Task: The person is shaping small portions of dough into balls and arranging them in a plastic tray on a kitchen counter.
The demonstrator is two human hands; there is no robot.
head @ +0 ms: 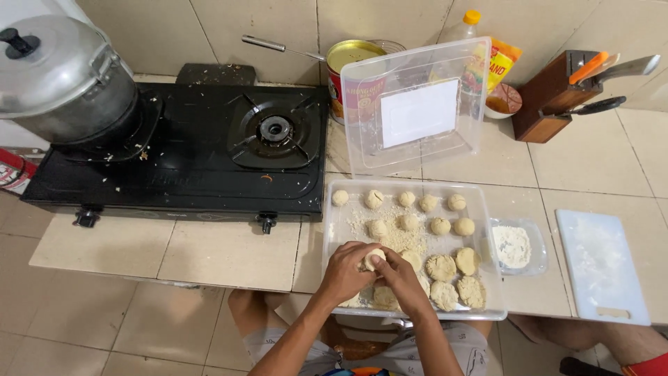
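Dough ball (pixel 374 258) mostly hidden by fingers (pixel 362 256); pot (pixel 59 80) cut off.

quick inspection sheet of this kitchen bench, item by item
surface: tiled counter, pale crumbs near the stove.
job's things: clear plastic tray holding dough balls and flatter crumbed pieces; one dough ball held between both hands.
clutter: small tub of flour, white cutting board, upright clear lid, tin can, oil bottle, knife block.
grippers: left hand and right hand cupped round the ball over the tray.
cables: nothing seen.
surroundings: black two-burner stove, lidded metal pot on its left burner, tiled wall and floor.
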